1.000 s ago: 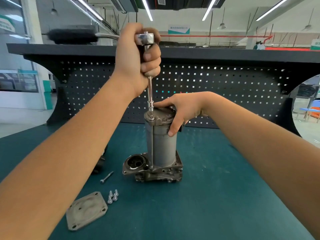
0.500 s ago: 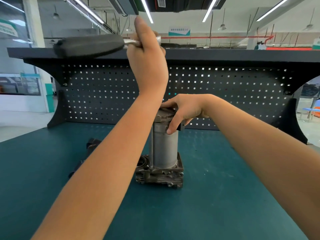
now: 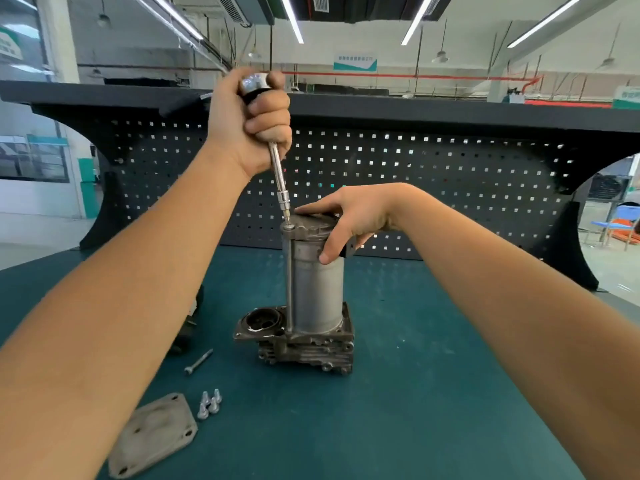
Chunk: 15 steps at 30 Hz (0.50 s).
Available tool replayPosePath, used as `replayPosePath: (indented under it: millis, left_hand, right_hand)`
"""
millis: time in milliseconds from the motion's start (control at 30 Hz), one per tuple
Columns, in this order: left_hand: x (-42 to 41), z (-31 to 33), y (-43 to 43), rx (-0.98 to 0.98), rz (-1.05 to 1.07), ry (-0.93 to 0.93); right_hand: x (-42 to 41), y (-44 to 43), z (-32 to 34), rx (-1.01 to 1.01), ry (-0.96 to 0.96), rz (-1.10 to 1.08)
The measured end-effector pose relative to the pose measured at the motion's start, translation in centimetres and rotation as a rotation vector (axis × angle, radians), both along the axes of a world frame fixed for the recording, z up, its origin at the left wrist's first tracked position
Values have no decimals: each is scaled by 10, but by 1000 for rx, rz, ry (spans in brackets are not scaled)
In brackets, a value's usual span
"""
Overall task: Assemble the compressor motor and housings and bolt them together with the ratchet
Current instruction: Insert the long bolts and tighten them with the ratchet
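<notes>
Our left grip (image 3: 249, 123) is wrapped tight around the head of the ratchet (image 3: 255, 84), fingers curled over it and over the top of the extension bar (image 3: 278, 174), which runs down and slightly away from that fist at a small tilt. The bar's tip sits on a bolt head (image 3: 287, 228) at the near-left corner of the top housing (image 3: 311, 226). Just beside that tip, our right grip (image 3: 349, 216) clamps the top housing: a finger lies flat across its upper face and the thumb presses down onto the front of the motor can (image 3: 317, 296). Directly below the right grip the motor can stands upright in the base housing (image 3: 311, 351), which rests on the teal worktop (image 3: 433, 393). A long through-bolt (image 3: 289, 282) runs down the can's left side, straight under the ratchet tip. Well below the left grip, near our left forearm, lie a loose long bolt (image 3: 198, 362), a cluster of short bolts (image 3: 209, 405) and a flat cover plate (image 3: 152, 434) with corner holes. A dark part (image 3: 188, 327) shows partly behind that forearm; we cannot tell what it is. Beyond both grips stands a black pegboard (image 3: 433, 168).
</notes>
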<state>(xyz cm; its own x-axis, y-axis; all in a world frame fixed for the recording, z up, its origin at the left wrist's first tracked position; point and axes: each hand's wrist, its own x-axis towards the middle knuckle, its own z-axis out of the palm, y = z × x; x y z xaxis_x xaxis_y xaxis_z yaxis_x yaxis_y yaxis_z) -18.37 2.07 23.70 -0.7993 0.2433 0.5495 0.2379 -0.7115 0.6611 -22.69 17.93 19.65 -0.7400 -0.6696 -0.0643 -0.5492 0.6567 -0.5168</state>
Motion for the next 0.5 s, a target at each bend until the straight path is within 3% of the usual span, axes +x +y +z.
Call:
replayPosePath:
  millis: [133,267,333,500]
  left_hand:
    - [7,-1,8,58,435,-47]
    - [18,-8,34,19,867,175]
    - [19,-12,42,5,912,271]
    - [16,-9,24,-106,683,269]
  right_hand:
    - [0,-7,2,8,-2,-10]
    - [0,-15,3,19,7,-24]
    - [-1,-17,2,27,4,-28]
    - [-4,-12,-1,5,-18,-40]
